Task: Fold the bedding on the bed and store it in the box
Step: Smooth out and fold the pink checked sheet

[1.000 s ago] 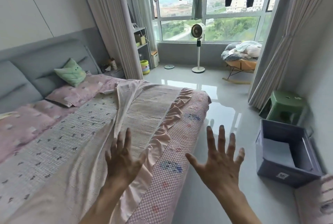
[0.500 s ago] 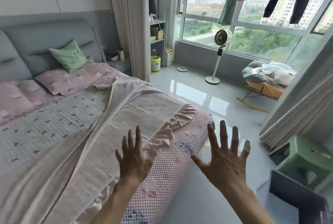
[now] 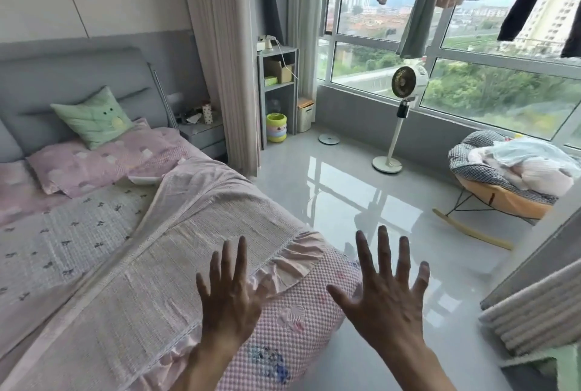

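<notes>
While both hands hover with fingers spread and hold nothing, the left hand (image 3: 231,293) sits above the near frilled edge of the pink blanket (image 3: 188,239), and the right hand (image 3: 385,293) hangs over the floor just right of the bed (image 3: 301,321). One blanket lies unfolded along the bed's right side, running far-left towards two pink pillows (image 3: 103,164) and one green cushion (image 3: 94,115). One standing fan (image 3: 405,89) stands by the far window.
</notes>
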Available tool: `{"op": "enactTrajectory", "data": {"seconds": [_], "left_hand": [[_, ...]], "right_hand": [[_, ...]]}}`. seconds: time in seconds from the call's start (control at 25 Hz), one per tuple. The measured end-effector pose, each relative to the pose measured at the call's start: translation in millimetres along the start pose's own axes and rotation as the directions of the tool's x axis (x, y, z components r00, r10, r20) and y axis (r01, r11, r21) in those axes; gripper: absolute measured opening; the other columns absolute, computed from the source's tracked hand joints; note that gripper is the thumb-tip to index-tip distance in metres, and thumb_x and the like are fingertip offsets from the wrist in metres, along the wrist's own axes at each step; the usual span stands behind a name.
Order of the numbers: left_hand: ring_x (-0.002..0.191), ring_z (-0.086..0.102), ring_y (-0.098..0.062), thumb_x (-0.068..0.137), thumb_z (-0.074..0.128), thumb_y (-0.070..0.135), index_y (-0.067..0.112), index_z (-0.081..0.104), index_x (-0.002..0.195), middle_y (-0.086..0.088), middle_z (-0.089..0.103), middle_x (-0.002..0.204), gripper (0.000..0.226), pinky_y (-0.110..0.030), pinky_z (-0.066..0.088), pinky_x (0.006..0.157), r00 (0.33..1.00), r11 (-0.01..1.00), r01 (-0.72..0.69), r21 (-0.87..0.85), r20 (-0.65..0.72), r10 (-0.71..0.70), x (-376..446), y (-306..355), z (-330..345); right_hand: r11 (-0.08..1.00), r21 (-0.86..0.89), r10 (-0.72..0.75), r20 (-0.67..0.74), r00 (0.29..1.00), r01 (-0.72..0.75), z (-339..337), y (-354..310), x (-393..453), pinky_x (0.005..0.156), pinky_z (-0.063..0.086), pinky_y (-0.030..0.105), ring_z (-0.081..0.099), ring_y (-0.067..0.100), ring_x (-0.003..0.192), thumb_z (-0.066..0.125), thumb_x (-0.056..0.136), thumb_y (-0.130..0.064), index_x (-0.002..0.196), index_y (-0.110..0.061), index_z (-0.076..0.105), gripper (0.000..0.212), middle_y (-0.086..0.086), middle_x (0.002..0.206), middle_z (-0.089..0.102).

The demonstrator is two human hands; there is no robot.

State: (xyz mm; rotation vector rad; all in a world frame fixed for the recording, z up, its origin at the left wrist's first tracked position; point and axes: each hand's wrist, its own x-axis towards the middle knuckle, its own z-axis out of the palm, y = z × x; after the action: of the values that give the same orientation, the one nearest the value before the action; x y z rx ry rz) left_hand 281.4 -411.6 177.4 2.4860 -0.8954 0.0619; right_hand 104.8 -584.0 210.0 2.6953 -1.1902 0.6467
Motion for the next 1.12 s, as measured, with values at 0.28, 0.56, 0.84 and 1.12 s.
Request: {"op": "enactTrajectory", "data": {"seconds": [0.28,0.56,0.84,1.12], "left_hand": [[0.15,0.008,-0.025,0.083,0.008,0.078,0.041,-0.015,0.152,-0.003,0.003,0.165,0.082,-0.063,0.011,0.115,0.961,0.961,0.273,0.033,-0.063,-0.271,148.6,67.5,114.6],[0.143,0.033,-0.03,0.088,0.007,0.076,0.04,-0.004,0.154,-0.003,0.024,0.16,0.076,-0.066,0.03,0.104,0.938,0.937,0.347,0.03,-0.015,-0.347,331.9,150.6,220.3],[0.151,0.001,-0.024,0.083,0.004,0.07,0.041,-0.019,0.15,0.002,-0.004,0.164,0.076,-0.058,0.003,0.116,0.888,0.882,0.453,0.129,-0.145,-0.436,498.9,217.8,268.7],[0.151,-0.004,-0.021,0.08,0.005,0.071,0.044,-0.023,0.146,0.006,-0.011,0.163,0.076,-0.057,0.001,0.118,0.741,0.744,0.665,0.064,-0.182,-0.646,605.1,260.0,318.8]], "right_hand": [[0.984,0.059,-0.177,0.119,0.977,0.171,118.9,78.6,193.9,0.108,0.016,0.065,0.02,0.038,0.149,0.038,0.069,-0.087,0.155,-0.031,0.027,0.103,0.005,0.164,0.02],[0.959,0.152,-0.267,0.184,0.946,0.241,239.7,142.5,377.8,0.101,0.025,0.065,0.034,0.038,0.14,0.045,0.06,-0.085,0.148,-0.034,0.04,0.102,0.004,0.157,0.038],[0.874,0.251,-0.459,0.145,0.876,0.416,328.4,184.5,549.3,0.105,0.024,0.063,0.029,0.039,0.144,0.042,0.071,-0.08,0.152,-0.031,0.034,0.095,0.004,0.16,0.031],[0.738,0.44,-0.624,0.158,0.765,0.511,400.3,211.4,689.0,0.106,0.029,0.064,0.026,0.036,0.146,0.035,0.078,-0.08,0.154,-0.034,0.029,0.089,0.001,0.163,0.025]]}}
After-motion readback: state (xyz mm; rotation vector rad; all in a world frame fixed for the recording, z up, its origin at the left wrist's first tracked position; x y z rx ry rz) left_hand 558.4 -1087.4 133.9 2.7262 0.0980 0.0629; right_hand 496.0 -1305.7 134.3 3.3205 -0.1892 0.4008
